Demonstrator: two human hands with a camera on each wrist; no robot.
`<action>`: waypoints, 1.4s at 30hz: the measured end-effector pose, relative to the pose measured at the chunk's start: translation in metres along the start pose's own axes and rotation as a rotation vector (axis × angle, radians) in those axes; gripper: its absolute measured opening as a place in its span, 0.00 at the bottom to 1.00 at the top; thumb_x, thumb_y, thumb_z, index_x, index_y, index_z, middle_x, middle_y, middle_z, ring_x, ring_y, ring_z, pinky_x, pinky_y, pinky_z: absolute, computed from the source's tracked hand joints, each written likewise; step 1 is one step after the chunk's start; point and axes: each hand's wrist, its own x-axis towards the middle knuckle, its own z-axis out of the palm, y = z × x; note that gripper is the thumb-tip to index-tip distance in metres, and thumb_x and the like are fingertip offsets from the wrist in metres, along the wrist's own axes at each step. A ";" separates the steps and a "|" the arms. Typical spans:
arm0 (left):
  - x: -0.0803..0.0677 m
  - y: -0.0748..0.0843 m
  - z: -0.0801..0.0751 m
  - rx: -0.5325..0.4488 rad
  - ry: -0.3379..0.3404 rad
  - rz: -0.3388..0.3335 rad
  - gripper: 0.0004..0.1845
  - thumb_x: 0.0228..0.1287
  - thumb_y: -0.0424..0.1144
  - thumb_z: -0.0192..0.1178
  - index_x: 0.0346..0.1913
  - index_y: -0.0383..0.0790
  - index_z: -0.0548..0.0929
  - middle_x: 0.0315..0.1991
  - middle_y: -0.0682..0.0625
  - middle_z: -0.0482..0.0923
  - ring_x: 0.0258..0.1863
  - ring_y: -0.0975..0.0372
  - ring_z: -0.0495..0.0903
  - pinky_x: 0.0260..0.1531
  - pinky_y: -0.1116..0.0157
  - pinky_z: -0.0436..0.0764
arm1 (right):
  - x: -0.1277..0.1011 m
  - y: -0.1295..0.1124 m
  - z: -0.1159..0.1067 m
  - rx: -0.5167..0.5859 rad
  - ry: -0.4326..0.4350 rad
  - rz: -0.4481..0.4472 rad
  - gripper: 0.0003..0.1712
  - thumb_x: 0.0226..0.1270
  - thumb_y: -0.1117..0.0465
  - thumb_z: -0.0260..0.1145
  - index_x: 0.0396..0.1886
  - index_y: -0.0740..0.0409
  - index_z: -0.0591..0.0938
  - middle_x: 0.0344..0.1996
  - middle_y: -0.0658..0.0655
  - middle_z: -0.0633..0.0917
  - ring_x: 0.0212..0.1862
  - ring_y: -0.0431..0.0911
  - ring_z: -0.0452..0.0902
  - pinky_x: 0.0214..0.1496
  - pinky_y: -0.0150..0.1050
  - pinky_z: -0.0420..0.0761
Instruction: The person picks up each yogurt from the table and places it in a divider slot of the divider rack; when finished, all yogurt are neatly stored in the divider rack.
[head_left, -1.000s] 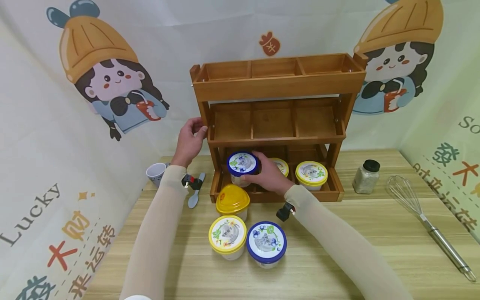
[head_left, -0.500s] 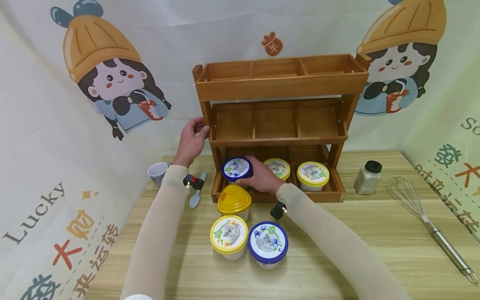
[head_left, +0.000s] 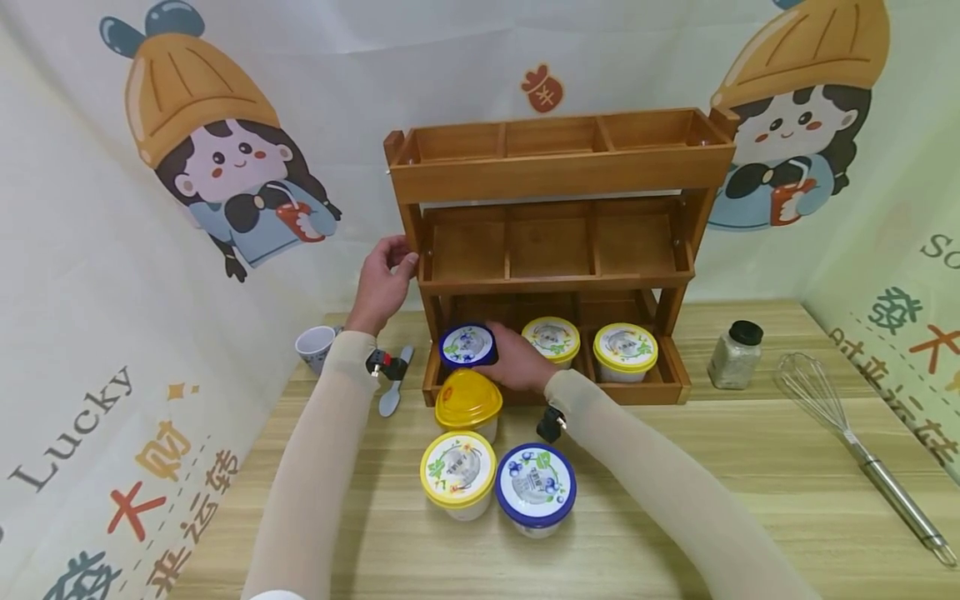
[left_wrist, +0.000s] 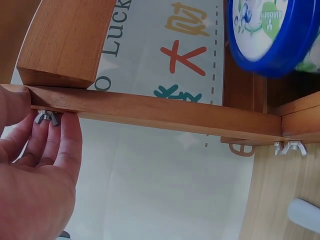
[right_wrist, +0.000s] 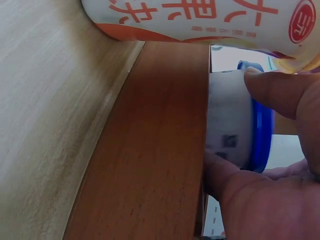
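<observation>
My right hand (head_left: 517, 358) holds a blue-lidded tub (head_left: 467, 344) in the lower left compartment of a three-tier wooden rack (head_left: 562, 177). In the right wrist view, thumb and fingers lie around the tub's white side (right_wrist: 230, 120), behind the rack's front board (right_wrist: 150, 140). My left hand (head_left: 382, 283) grips the rack's left upright. The left wrist view shows the thumb on one side of that upright (left_wrist: 150, 107), fingers on the other beside a wing nut (left_wrist: 46, 116). Two yellow-lidded tubs (head_left: 552, 335) stand in the lower tier's other compartments.
Before the rack stand a tub with a domed yellow lid (head_left: 467, 400), a yellow-lidded tub (head_left: 458, 471) and another blue-lidded tub (head_left: 536, 487). A cup (head_left: 315, 346) and spoon (head_left: 396, 383) lie left; a black-capped jar (head_left: 735, 356) and whisk (head_left: 855, 446) are right.
My right hand has moved left and lowered the blue-lidded tub into the lower left compartment, uncovering the middle yellow-lidded tub. The left hand has stayed on the rack's upright.
</observation>
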 end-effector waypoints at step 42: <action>0.001 -0.002 -0.002 -0.008 -0.012 0.002 0.24 0.83 0.41 0.54 0.75 0.37 0.69 0.68 0.40 0.75 0.67 0.50 0.75 0.69 0.52 0.80 | -0.095 0.016 -0.058 0.274 0.055 -0.132 0.39 0.75 0.54 0.71 0.79 0.58 0.67 0.75 0.63 0.74 0.76 0.61 0.72 0.70 0.54 0.81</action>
